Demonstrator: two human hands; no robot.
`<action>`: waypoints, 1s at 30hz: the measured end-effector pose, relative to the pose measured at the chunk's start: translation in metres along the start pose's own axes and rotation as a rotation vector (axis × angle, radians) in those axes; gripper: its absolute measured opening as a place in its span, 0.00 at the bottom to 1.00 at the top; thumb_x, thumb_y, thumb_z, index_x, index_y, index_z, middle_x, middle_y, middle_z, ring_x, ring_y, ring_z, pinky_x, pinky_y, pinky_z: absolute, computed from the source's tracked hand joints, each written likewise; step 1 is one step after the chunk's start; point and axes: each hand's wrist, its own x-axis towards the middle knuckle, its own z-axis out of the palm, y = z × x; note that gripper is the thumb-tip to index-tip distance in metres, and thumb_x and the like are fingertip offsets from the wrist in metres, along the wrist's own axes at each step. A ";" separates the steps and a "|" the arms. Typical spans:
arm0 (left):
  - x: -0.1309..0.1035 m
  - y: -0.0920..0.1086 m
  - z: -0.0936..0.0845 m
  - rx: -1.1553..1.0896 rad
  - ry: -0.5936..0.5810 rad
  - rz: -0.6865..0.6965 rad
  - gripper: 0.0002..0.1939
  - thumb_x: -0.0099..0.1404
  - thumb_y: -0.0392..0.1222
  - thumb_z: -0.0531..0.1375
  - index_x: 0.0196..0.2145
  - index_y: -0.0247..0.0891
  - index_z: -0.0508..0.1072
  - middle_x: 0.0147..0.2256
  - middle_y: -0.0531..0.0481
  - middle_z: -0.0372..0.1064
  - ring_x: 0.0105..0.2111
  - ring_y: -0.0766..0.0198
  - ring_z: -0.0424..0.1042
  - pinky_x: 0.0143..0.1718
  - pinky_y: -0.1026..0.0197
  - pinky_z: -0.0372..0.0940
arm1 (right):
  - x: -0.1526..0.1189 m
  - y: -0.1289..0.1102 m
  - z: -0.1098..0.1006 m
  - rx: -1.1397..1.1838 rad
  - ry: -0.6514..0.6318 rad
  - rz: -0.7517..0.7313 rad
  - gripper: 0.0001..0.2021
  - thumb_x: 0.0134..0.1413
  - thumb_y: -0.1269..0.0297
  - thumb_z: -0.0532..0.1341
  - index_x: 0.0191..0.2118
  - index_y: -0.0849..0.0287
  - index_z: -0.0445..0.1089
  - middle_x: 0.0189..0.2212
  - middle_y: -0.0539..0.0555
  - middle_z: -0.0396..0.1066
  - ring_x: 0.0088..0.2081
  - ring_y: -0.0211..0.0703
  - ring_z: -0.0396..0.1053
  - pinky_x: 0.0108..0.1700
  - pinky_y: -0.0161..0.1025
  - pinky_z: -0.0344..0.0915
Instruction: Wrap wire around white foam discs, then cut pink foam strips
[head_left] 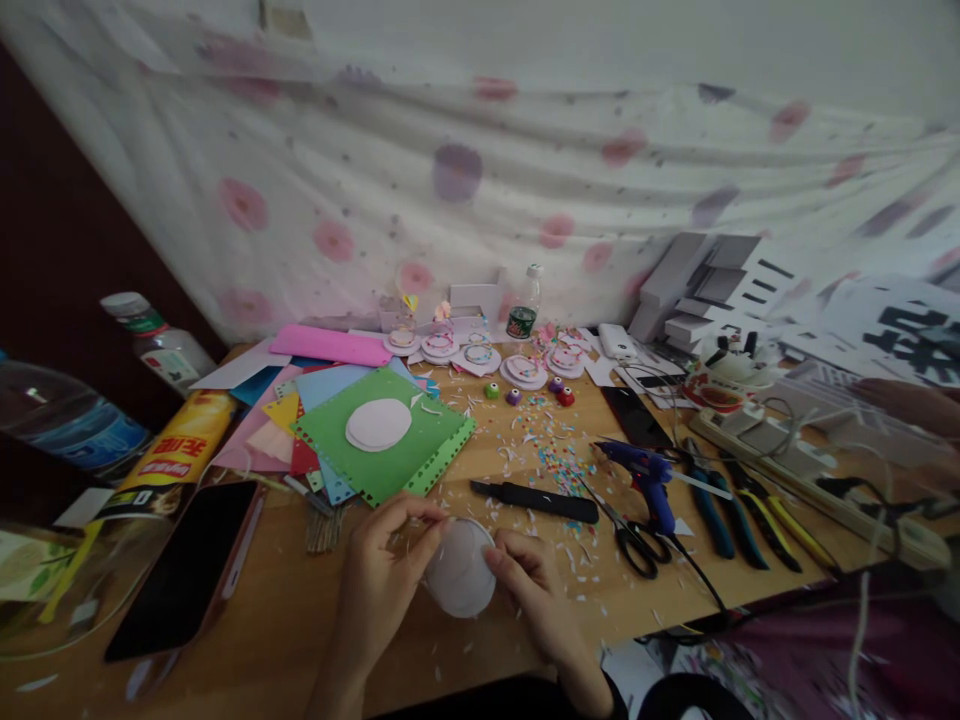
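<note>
A round white paper piece [460,572] is held between both hands above the front of the wooden table. My left hand [390,560] pinches its upper left edge between thumb and fingers. At its right edge, my right hand [531,580] grips with the thumb on top and the fingers curled beneath. Behind the hands a black craft knife [536,499] lies on the table, and black-handled scissors [637,545] rest to the right. White paper ovals [379,424] sit on green sheets [427,455] at the left.
A blue glue gun [651,478], pliers [712,510] and a power strip [810,480] lie right. Phone [184,565] and bottles [169,345] stand left. Beads [562,460] and paper scraps are scattered mid-table; decorated discs [523,371] line the back. A blurred hand [907,402] shows at far right.
</note>
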 end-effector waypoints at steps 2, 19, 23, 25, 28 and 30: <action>-0.001 -0.004 0.000 -0.003 0.002 0.023 0.05 0.61 0.36 0.65 0.28 0.43 0.77 0.29 0.55 0.76 0.32 0.63 0.75 0.37 0.65 0.68 | 0.000 0.000 0.000 0.004 -0.020 0.010 0.31 0.55 0.33 0.59 0.18 0.54 0.53 0.16 0.44 0.50 0.21 0.36 0.48 0.25 0.37 0.45; -0.008 -0.012 0.002 -0.213 0.084 -0.365 0.16 0.55 0.56 0.69 0.29 0.41 0.78 0.26 0.51 0.77 0.31 0.57 0.76 0.36 0.59 0.70 | 0.002 0.003 0.001 0.034 -0.053 0.010 0.31 0.57 0.33 0.57 0.19 0.55 0.53 0.17 0.44 0.48 0.22 0.35 0.47 0.25 0.38 0.43; -0.002 -0.007 -0.009 -0.341 -0.142 -0.514 0.23 0.48 0.64 0.72 0.25 0.39 0.79 0.19 0.52 0.73 0.26 0.59 0.72 0.34 0.60 0.68 | 0.002 -0.001 -0.008 0.011 -0.051 0.000 0.31 0.56 0.33 0.58 0.19 0.55 0.54 0.18 0.44 0.51 0.22 0.36 0.48 0.26 0.37 0.44; 0.001 -0.005 -0.015 -0.385 -0.286 -0.543 0.23 0.49 0.64 0.72 0.23 0.40 0.80 0.17 0.52 0.72 0.24 0.61 0.70 0.33 0.60 0.66 | 0.001 -0.003 -0.011 0.005 -0.067 -0.004 0.31 0.55 0.33 0.59 0.19 0.55 0.55 0.18 0.45 0.52 0.22 0.36 0.49 0.26 0.38 0.45; 0.003 -0.008 -0.020 -0.474 -0.474 -0.566 0.22 0.52 0.62 0.71 0.22 0.39 0.81 0.16 0.52 0.70 0.20 0.66 0.65 0.30 0.63 0.62 | 0.000 -0.005 -0.012 0.010 -0.107 -0.009 0.32 0.54 0.32 0.59 0.17 0.55 0.55 0.17 0.44 0.51 0.22 0.36 0.49 0.26 0.37 0.45; 0.004 -0.014 -0.021 -0.563 -0.558 -0.590 0.21 0.53 0.61 0.71 0.22 0.39 0.81 0.17 0.53 0.68 0.19 0.69 0.63 0.27 0.65 0.59 | -0.001 -0.005 -0.011 0.028 -0.137 0.001 0.32 0.54 0.32 0.59 0.17 0.56 0.55 0.16 0.44 0.50 0.22 0.35 0.48 0.25 0.37 0.44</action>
